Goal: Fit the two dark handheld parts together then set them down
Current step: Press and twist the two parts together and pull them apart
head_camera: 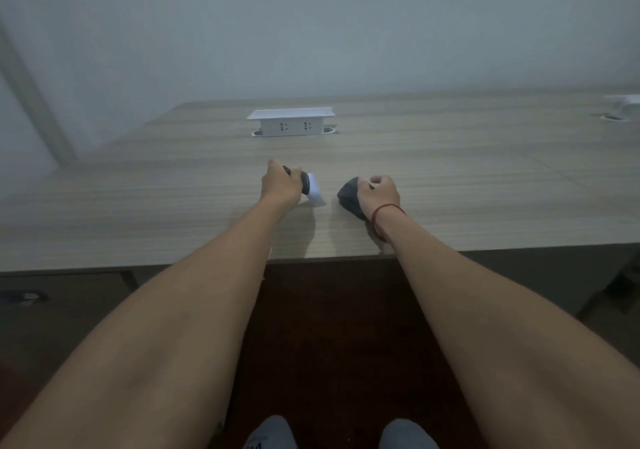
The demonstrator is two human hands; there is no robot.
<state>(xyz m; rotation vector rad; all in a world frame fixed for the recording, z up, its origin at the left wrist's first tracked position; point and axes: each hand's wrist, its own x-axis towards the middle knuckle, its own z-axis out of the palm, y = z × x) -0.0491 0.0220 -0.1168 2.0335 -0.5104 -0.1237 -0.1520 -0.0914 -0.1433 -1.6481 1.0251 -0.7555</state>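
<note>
Parts are held apart above the table: the left hand is closed in a grip round a dark piece with a white end, the right hand round a dark cap. Joining is not yet done; next, the ends must be aligned.

Two bare forearms, no sleeves, entering from the lower left and lower right corners and narrowing toward mid-frame. Left hand just left of centre: no ring, watch or band visible. Right hand just right of centre: thin red string tied around the wrist, one loop across the back of it, a loose end trailing down the inner side. No other jewellery or markings discernible on either arm; picture dim and slightly blurred. At the bottom edge, centre: two grey feet, socks or shoes, cannot tell; left one with a small dark marking, unreadable.
</note>
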